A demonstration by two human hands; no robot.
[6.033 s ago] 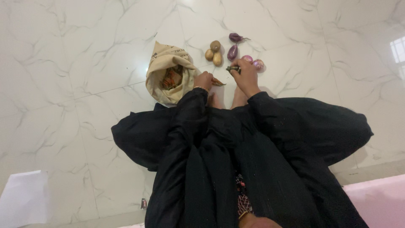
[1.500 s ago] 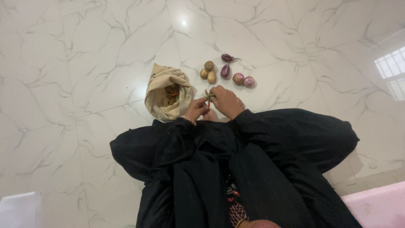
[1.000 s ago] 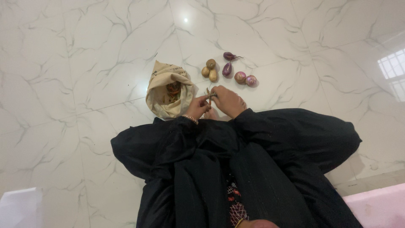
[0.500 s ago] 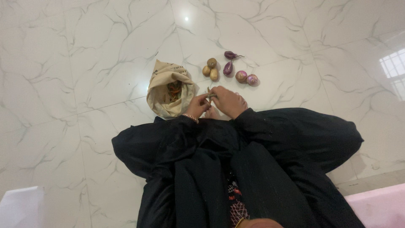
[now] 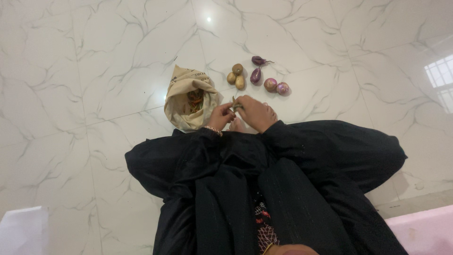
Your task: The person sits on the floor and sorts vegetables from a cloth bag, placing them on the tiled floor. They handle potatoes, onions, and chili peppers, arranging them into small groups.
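Head view shows left hand (image 5: 221, 116) and right hand (image 5: 255, 112) both pinching a small green vegetable (image 5: 234, 106) near the cloth bag (image 5: 181, 101); it might slip from so slight a grip.

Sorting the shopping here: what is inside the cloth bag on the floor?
The cloth bag is open at its top; orange and green vegetables show inside. Its folded sides cover whatever lies deeper.

Pinched between the hands (image 5: 238, 113), a thin green stalk (image 5: 234, 105), mostly covered and too small to identify. Inside the cloth bag (image 5: 181, 97), only a sliver of orange and green contents (image 5: 194, 98) (kind unclear). Bottom edge: pale sheet (image 5: 21, 231) and pink slab (image 5: 420, 226), both cut off.
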